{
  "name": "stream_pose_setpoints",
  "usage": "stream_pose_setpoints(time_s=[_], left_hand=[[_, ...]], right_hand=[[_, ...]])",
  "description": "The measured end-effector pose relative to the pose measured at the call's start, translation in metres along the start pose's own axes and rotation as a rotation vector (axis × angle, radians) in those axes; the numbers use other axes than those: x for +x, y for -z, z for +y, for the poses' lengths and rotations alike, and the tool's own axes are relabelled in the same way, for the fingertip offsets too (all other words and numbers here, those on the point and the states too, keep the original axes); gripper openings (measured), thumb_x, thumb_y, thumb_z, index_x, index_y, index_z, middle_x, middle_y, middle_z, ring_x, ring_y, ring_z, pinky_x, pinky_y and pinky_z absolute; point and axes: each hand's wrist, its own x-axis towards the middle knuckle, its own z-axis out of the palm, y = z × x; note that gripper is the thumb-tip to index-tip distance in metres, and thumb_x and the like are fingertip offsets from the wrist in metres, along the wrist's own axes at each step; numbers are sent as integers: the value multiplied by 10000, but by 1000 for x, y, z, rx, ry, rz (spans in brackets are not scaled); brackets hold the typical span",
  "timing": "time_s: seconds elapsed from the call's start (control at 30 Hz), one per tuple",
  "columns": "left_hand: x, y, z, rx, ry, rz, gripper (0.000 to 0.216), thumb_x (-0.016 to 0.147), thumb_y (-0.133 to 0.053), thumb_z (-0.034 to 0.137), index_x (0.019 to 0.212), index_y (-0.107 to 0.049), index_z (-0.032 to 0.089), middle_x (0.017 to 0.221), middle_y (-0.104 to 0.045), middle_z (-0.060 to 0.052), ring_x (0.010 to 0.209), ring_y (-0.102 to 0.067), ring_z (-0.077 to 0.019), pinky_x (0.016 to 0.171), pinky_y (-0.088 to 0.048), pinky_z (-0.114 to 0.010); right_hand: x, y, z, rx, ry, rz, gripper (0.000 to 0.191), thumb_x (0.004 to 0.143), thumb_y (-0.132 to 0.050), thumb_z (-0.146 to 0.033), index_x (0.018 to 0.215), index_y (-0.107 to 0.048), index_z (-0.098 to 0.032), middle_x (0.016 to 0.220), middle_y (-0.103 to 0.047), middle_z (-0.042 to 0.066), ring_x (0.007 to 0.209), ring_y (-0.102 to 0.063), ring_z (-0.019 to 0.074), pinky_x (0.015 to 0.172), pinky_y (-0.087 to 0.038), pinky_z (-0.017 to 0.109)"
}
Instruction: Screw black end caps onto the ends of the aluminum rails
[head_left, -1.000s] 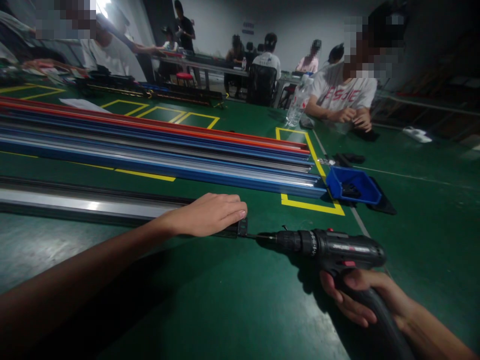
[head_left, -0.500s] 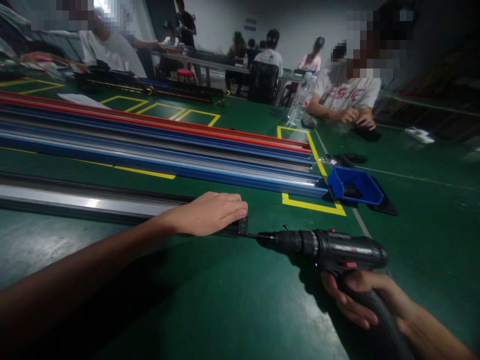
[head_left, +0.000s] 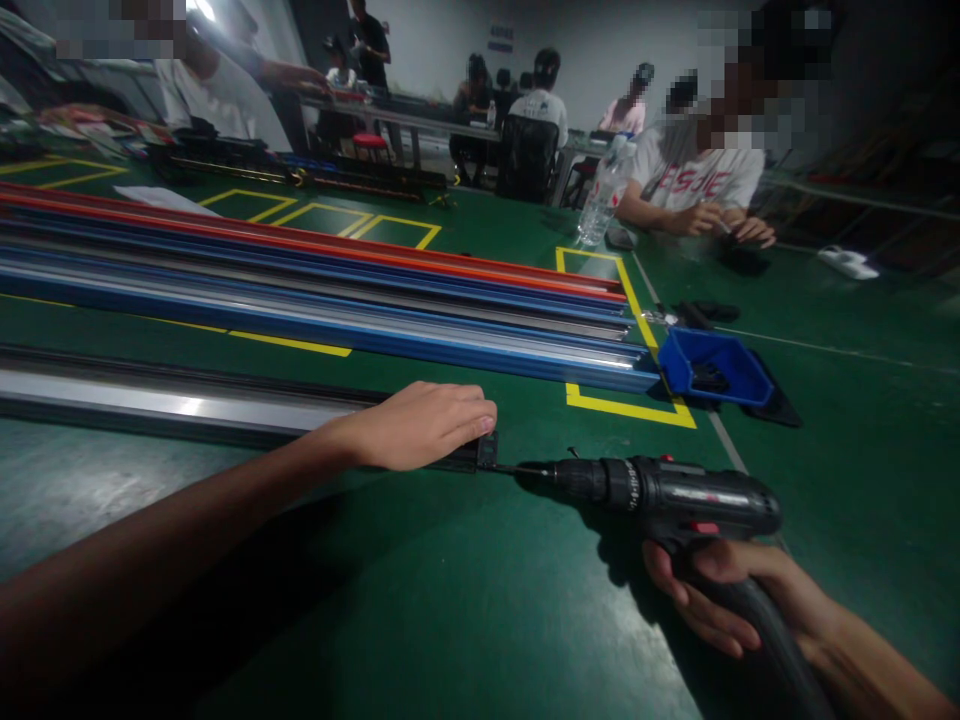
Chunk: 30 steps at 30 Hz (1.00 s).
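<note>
My left hand (head_left: 424, 425) is closed over the right end of a long black and silver metal rail (head_left: 180, 405) lying on the green table. A small black end cap (head_left: 487, 451) sits at that end, just past my fingers. My right hand (head_left: 720, 590) grips the handle of a black cordless drill (head_left: 675, 492), pointed left. Its long thin bit (head_left: 517, 470) reaches the end cap; the exact contact point is too small to make out. A small dark screw (head_left: 574, 452) stands beside the chuck.
Blue, grey and orange rails (head_left: 450, 320) lie side by side beyond. A blue bin (head_left: 716, 368) holding small dark parts stands at their right end, near a plastic bottle (head_left: 598, 200). Across the table a co-worker's hands (head_left: 724, 222) handle something small. Yellow tape (head_left: 630, 410) marks the green tabletop.
My hands, the rail and the drill keep nearly the same position, with only a slight shift of the view. The co-worker's hands across the table have moved slightly apart.
</note>
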Motion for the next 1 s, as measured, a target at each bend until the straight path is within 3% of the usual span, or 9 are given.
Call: stream_pose_setpoints(time_s=[0.3,0.63,1.0], left_hand=[[1,-1,0,3,-6,6,453,1097,-237,467,1081,-627,237,1034,-635,-40,949,-602,-201,846,-422,-338],[1,-1,0,1,4,-4,465,1096,-226,480,1076,-622,236,1034,-627,-41,938,-592,-202,833,-417,-345],[0,-1,1,6,-13,26,461,1094,-244,470,1065,-637,231,1005,-630,-40,910,-593,-195,801,-425,-325]], right_hand=[[-1,5,1,-5,7,-16,315,910,-597,-302,1067,-744,-71,827,-673,71,407,-409,22,511,-524,182],[2,-6,-4,-21,2,16,306,861,-634,-294,1009,-763,-60,691,-619,38,388,-378,37,463,-465,180],[2,-3,-2,-56,8,18,317,867,-614,-306,1000,-764,-61,688,-623,48,395,-398,40,477,-475,180]])
